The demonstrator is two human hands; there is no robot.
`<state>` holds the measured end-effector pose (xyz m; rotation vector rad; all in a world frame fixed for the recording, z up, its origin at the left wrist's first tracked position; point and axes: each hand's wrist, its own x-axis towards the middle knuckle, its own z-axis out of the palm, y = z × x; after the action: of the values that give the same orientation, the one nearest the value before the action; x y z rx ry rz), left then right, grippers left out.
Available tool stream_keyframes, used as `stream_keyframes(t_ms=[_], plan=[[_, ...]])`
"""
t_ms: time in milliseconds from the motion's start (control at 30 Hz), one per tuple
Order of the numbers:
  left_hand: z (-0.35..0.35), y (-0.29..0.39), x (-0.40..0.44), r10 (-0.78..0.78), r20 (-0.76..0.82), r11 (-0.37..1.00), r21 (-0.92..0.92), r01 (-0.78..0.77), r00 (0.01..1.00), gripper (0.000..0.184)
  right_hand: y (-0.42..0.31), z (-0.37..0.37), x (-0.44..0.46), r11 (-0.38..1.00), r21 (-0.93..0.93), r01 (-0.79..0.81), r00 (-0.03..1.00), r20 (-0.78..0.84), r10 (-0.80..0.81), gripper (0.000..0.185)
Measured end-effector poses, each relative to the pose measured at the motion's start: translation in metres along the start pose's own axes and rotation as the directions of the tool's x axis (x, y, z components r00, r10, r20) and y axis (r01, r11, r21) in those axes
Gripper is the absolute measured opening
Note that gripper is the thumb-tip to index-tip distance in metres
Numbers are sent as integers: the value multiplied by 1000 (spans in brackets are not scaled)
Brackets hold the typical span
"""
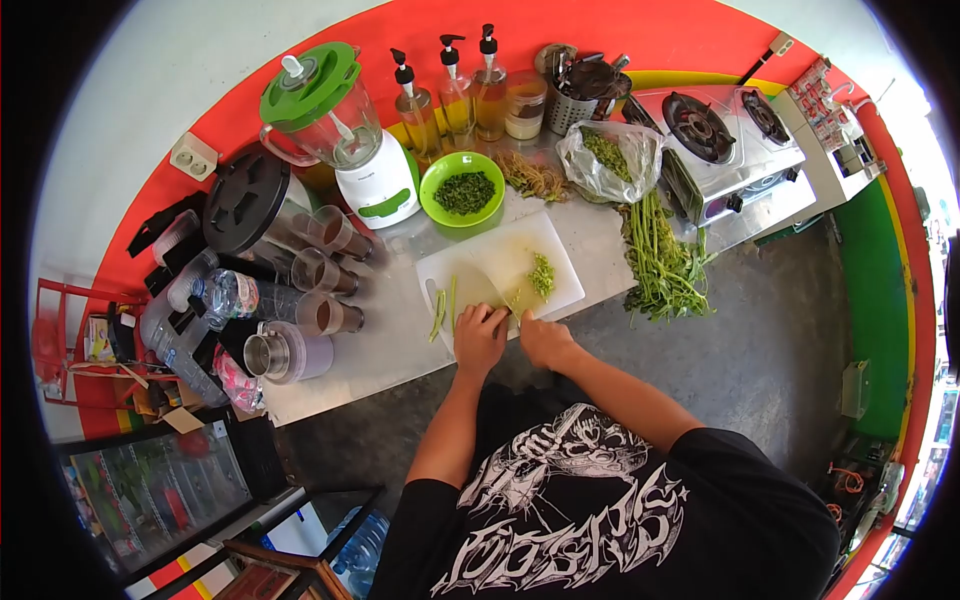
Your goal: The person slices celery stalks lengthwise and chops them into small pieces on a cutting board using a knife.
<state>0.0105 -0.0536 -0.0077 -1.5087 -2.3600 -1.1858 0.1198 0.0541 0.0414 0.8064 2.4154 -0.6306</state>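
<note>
My right hand (546, 341) is closed around the handle of a knife (497, 287), whose broad blade lies across the white cutting board (432, 268). Beside it, the curled fingers of my left hand (481, 336) press down at the near edge of the board, holding green stalks mostly hidden beneath them. A few cut stalk pieces (438, 315) lie left of that hand. Chopped pale-green bits (541, 275) are heaped on the board, to the right of the blade. Behind the board stands a lime-green bowl (434, 205) with chopped dark-green leaves (464, 193) in it.
Leafy stalks (660, 260) hang over the counter's front edge, below a plastic bag (600, 185) of greens. Trimmed roots (532, 176), pump bottles (457, 100) and a blender (372, 175) stand behind. Cups (325, 272) and a flask (290, 352) are left; a gas stove (735, 150) is right.
</note>
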Motion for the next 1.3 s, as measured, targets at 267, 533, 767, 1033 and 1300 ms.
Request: stream_keyframes(t_ms=[267, 533, 767, 1033, 1300], plan=[[1, -2, -1, -17, 39, 1000, -7, 17, 999, 13, -1, -3, 5, 1000, 2, 4, 1000, 29, -4, 28], [2, -5, -4, -7, 73, 999, 54, 3, 997, 9, -1, -1, 8, 999, 36, 9, 1000, 22, -10, 24], [2, -3, -3, -33, 91, 997, 70, 27, 995, 10, -2, -1, 13, 1000, 21, 7, 1000, 10, -7, 26], [2, -3, -3, -42, 117, 996, 82, 33, 992, 11, 0, 7, 12, 998, 67, 0, 1000, 11, 0, 32], [4, -4, -7, -52, 77, 997, 53, 48, 996, 13, -3, 7, 6, 995, 98, -19, 1000, 21, 17, 32]])
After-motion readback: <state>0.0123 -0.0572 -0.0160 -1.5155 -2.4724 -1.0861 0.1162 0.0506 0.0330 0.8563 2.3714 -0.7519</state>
